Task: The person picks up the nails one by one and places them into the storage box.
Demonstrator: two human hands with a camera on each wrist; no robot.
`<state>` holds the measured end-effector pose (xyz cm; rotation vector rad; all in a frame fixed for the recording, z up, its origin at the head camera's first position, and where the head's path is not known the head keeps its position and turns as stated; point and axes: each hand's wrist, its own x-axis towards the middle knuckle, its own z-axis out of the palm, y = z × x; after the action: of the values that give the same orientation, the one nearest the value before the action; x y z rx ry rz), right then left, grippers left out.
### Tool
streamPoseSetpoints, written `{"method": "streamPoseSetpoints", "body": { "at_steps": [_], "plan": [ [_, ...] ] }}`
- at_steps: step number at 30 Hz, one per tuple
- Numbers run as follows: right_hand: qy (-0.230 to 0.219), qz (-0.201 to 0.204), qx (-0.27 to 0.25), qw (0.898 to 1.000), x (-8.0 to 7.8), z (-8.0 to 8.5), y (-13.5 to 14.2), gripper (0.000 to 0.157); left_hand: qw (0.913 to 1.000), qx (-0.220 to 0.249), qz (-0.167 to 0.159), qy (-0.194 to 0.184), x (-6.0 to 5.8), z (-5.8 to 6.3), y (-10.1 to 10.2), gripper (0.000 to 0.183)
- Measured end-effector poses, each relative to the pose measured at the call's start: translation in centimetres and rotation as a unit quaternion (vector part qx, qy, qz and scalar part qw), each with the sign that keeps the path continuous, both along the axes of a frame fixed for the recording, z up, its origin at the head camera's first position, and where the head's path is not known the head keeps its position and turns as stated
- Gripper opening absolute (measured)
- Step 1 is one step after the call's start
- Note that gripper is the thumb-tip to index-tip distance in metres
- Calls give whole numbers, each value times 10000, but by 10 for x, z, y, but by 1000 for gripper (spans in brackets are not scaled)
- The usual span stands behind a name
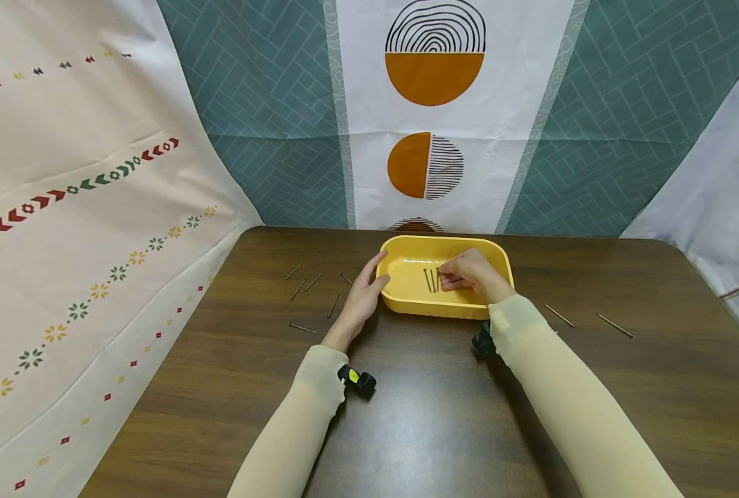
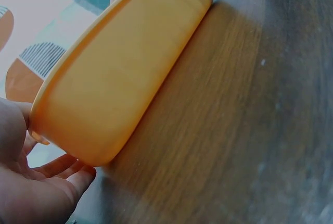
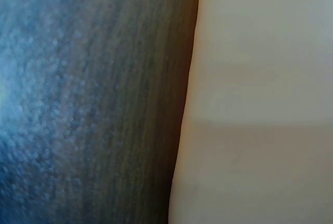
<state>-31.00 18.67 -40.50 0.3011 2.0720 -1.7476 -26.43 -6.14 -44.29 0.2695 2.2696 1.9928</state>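
Observation:
A yellow plastic tray [image 1: 400, 304] stands near the back of the brown table. At its left end my left hand [image 1: 358, 299] holds the tray's side, and the left wrist view shows those fingers [image 2: 80, 177] round the end of the tray wall [image 2: 112, 73]. My right hand [image 1: 472, 273] reaches inside, its fingertips pinching the rightmost of several thin metal nails. Beside it, another nail [image 1: 427, 281] lies roughly parallel on the tray floor. In the right wrist view only a pale sleeve [image 3: 255, 99] and the table surface show; that hand is out of sight there.
Several loose nails, among them a near one [image 1: 304, 328], lie on the table [image 1: 407, 387] left of the tray. To the right lie two more, a nail [image 1: 559, 315] and a farther nail [image 1: 615, 326]. A patterned cloth [image 1: 301, 104] hangs behind the table's back edge.

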Motion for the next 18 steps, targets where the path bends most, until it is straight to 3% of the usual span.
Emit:
{"method": "streamPoseSetpoints", "body": {
  "at_steps": [11, 18],
  "plan": [
    [-99, 225, -240, 9994, -1, 3, 4, 30, 10000, -43, 59, 6, 1, 1, 0, 54],
    [-311, 519, -438, 9972, -2, 17, 10, 42, 10000, -28, 33, 49, 0, 1, 0, 54]
  ]
}}
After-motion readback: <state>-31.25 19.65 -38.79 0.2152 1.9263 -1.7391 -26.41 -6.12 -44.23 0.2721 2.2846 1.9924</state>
